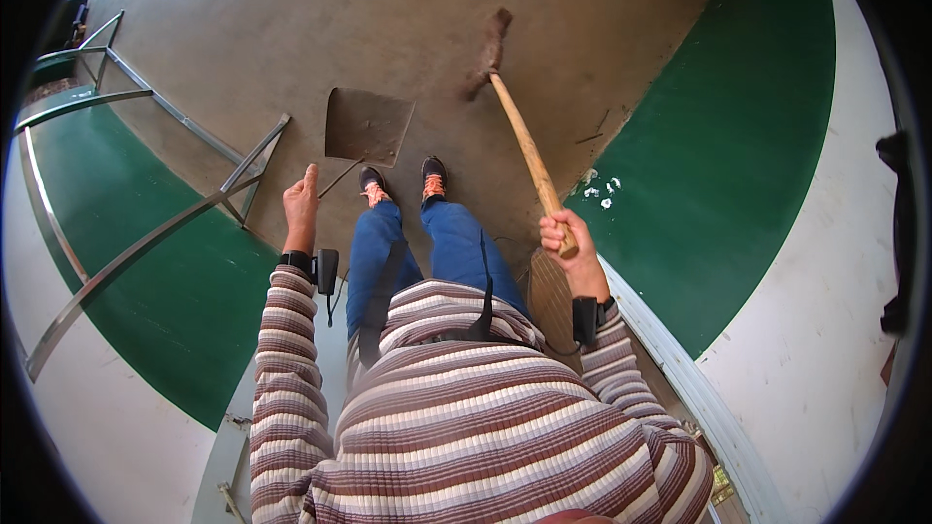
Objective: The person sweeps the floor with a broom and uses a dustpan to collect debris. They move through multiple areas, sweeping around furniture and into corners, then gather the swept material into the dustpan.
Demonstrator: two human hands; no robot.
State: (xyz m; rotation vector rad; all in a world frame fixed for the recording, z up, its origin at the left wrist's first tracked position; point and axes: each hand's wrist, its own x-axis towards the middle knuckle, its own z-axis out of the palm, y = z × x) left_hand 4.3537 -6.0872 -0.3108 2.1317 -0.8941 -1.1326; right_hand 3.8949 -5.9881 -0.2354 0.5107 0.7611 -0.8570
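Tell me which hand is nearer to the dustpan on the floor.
Left. The left hand grips the thin handle that runs up from the dustpan. The right hand is farther off to the side, closed around the broom handle.

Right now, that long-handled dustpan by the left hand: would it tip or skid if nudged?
Probably tips easily: the dustpan is a flat pan with a thin, long handle rising to the left hand. It looks like thin sheet, so likely light. On the smooth floor it would probably slide rather than grip.
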